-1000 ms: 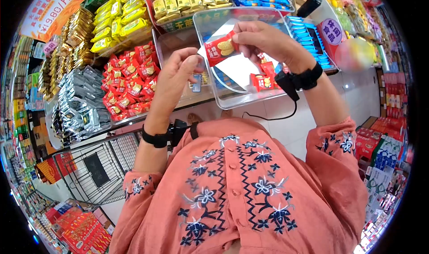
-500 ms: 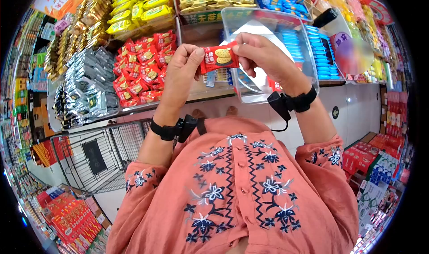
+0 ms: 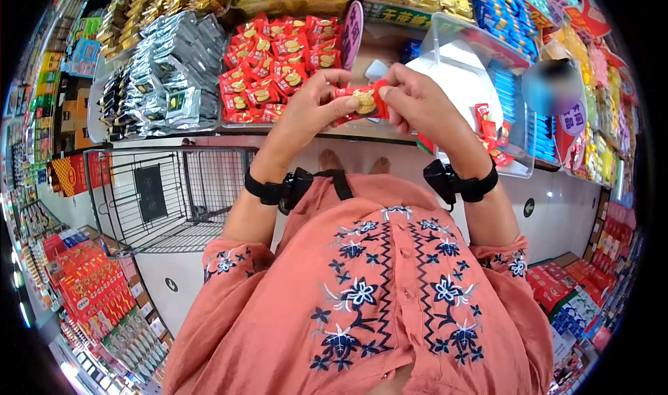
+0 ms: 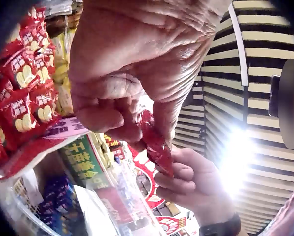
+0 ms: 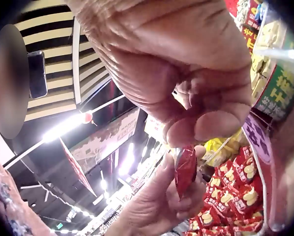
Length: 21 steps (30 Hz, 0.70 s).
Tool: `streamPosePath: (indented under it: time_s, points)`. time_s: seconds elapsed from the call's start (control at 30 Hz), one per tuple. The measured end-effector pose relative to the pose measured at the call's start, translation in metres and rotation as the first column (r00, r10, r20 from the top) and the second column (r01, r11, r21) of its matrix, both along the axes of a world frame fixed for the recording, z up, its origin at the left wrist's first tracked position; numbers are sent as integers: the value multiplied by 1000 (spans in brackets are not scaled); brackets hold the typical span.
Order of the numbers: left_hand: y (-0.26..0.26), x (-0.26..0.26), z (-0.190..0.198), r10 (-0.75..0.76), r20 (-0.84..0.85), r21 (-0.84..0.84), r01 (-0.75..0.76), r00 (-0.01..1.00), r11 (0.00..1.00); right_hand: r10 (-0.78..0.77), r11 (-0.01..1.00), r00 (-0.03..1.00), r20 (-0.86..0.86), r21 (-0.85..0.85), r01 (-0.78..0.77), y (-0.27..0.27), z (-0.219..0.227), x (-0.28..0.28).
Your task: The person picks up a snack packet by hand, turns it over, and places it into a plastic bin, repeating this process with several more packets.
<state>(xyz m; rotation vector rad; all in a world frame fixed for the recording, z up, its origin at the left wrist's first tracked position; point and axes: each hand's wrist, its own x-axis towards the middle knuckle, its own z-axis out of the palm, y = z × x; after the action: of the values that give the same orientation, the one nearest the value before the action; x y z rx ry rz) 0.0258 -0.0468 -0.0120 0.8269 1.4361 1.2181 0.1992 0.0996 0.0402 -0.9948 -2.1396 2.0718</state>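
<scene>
A small red packet (image 3: 363, 103) with a biscuit picture is held level between both hands, above the front edge of the display. The left hand (image 3: 314, 108) pinches its left end with the thumb on top; the right hand (image 3: 422, 104) pinches its right end. In the left wrist view the packet (image 4: 155, 145) spans from the left hand (image 4: 137, 64) to the right hand (image 4: 196, 184). The right wrist view shows the packet (image 5: 185, 172) under the right hand's (image 5: 181, 73) fingertips, the left hand (image 5: 156, 201) beyond it.
Red packets (image 3: 275, 65) fill a bin behind the left hand, with silver packets (image 3: 170, 75) farther left. A clear tub (image 3: 518, 141) with a white sheet and several red packets stands at the right, beside blue packets (image 3: 497, 19). A wire cart (image 3: 167, 193) stands at lower left.
The left hand, earlier apart from the packet, has taken its other end. Both hands have moved away from over the clear tub, and the head view has shifted, so the bins appear farther right.
</scene>
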Motion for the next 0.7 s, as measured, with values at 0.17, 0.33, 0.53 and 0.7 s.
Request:
streamPosePath:
  time_s: [0.17, 0.33, 0.53, 0.7]
  points:
    - [-25, -13, -16, -83, 34, -4, 83, 996, 997, 54, 998, 998, 43, -31, -53, -17, -16, -14]
    - [-36, -35, -16, -69, -223, -50, 60, 972, 997, 32, 998, 999, 21, -49, -31, -26, -34, -27]
    - [-52, -113, -32, 125, -751, 3, -185, 649, 983, -1, 999, 999, -32, -33, 0, -31, -41, -32]
    - [-69, -137, -71, -44, -929, -72, -63, 368, 995, 13, 998, 1000, 0, -56, -13, -34, -41, -31]
